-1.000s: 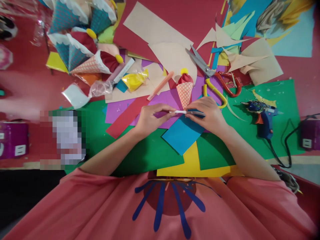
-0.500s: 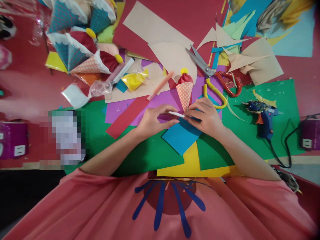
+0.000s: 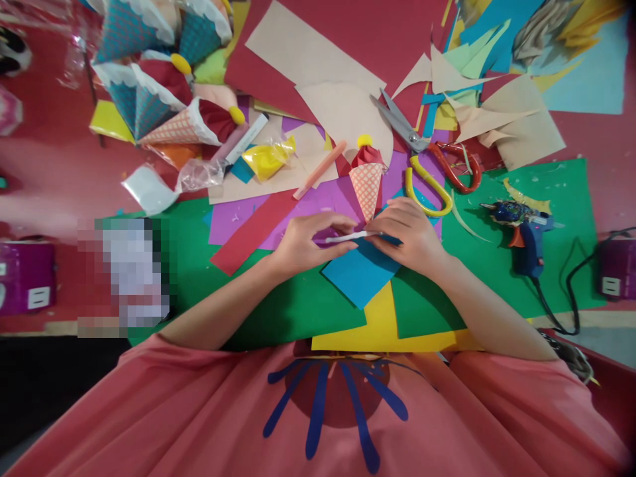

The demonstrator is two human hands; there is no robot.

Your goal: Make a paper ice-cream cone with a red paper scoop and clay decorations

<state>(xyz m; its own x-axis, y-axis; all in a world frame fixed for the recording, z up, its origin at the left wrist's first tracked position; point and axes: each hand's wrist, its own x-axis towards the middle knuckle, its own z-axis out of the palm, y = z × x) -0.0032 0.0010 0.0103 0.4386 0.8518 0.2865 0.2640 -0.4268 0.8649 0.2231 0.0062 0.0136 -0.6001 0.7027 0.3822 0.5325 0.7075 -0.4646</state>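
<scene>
A thin white strip [image 3: 346,237] runs between my two hands above the blue paper [image 3: 360,275]. My left hand [image 3: 315,242] has its fingertips and thumb closed about the strip's left part. The right end is pinched in my right hand [image 3: 410,232], whose fingers hide that end. Just beyond the hands lies a small cone [image 3: 366,189] with an orange lattice pattern, topped by gathered red cloth and a yellow pompom [image 3: 364,140]. The cone's tip is close to my right fingers.
Scissors [image 3: 410,136] with red and yellow handles lie beyond my right hand. A blue glue gun [image 3: 529,238] with its cord rests on green sheet [image 3: 462,285] at right. Finished-looking cones [image 3: 173,129] crowd the upper left. Paper offcuts [image 3: 497,119] spread at upper right.
The white strip has tilted so its left end is lower, and it now reaches further between my left thumb and fingers. My left fingers have closed in toward it.
</scene>
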